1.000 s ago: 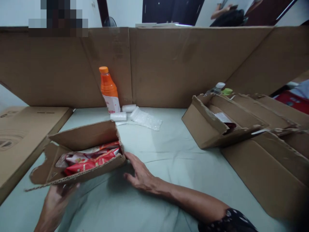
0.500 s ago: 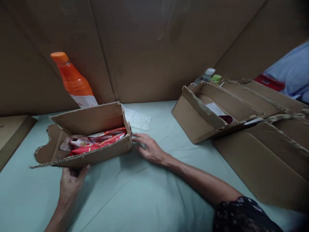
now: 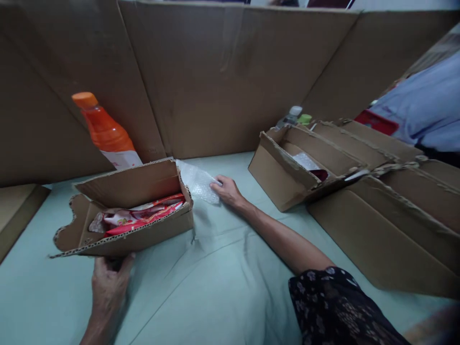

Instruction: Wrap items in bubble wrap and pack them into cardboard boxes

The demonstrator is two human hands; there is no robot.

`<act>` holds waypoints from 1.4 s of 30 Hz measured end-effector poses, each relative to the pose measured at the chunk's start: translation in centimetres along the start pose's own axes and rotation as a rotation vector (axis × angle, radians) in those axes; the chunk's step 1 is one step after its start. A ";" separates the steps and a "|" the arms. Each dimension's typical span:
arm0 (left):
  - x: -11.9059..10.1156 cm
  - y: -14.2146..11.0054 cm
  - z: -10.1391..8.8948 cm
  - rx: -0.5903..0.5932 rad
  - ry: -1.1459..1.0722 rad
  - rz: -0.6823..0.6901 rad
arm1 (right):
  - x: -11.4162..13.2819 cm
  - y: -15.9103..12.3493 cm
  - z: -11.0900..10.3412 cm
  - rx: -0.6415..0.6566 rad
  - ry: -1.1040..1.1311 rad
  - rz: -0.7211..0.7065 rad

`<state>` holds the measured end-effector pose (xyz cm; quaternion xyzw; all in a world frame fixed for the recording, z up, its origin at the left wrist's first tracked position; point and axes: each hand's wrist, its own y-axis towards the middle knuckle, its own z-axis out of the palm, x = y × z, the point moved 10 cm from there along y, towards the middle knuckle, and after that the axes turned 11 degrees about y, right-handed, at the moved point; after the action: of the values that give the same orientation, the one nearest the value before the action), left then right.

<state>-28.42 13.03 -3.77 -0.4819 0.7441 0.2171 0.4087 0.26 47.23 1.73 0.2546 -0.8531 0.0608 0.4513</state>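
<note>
Cardboard with ragged, corrugated edges shapes the open box point(image 3: 158, 235), which holds glossy red packets point(image 3: 145, 219). My left hand point(image 3: 110, 282) is under its near side, fingertips hidden; I cannot tell their grip. My right hand point(image 3: 228, 190) pinches dimpled bubble wrap point(image 3: 199, 183) by the box's right end. Behind stands an orange-capped bottle point(image 3: 109, 136); torn-edged cartons point(image 3: 282, 175) crowd the wrinkled pale-green cloth point(image 3: 223, 273) to my right.

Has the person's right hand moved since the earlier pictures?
Yes. The right hand has moved forward, closer to the upright cardboard wall, and now holds the bubble wrap.
</note>
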 end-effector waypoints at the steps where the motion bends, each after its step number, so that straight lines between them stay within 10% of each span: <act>1: -0.1 0.1 0.1 0.015 -0.003 0.028 | 0.4 -1.5 -1.0 -0.024 0.101 0.013; 6: -0.5 0.3 -0.2 0.004 0.085 0.089 | 0.1 -12.2 -3.8 -0.126 0.767 0.180; 11: -2.3 -0.1 -0.6 -0.014 0.085 0.230 | -0.4 -21.9 0.3 -0.013 1.012 0.361; 20: -4.4 -9.8 -5.5 -0.158 0.203 0.562 | 4.4 -18.4 -1.0 -0.063 1.325 0.322; 26: -6.8 -21.0 -1.4 0.071 0.277 0.920 | 4.3 -26.8 5.0 0.047 1.536 0.583; 32: -9.3 -25.3 2.7 0.261 0.219 1.188 | 5.3 -34.6 9.1 0.127 1.582 0.670; 38: -9.5 -26.2 3.2 0.406 0.033 1.219 | 7.0 -35.5 3.9 0.621 1.108 0.455; 42: -8.9 -26.4 2.5 0.423 0.008 1.128 | 6.2 -31.1 -2.8 0.416 0.757 0.194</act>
<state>-2.01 7.99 3.90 0.0783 0.9135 0.2458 0.3146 14.72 19.01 4.41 0.2185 -0.6175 0.3622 0.6632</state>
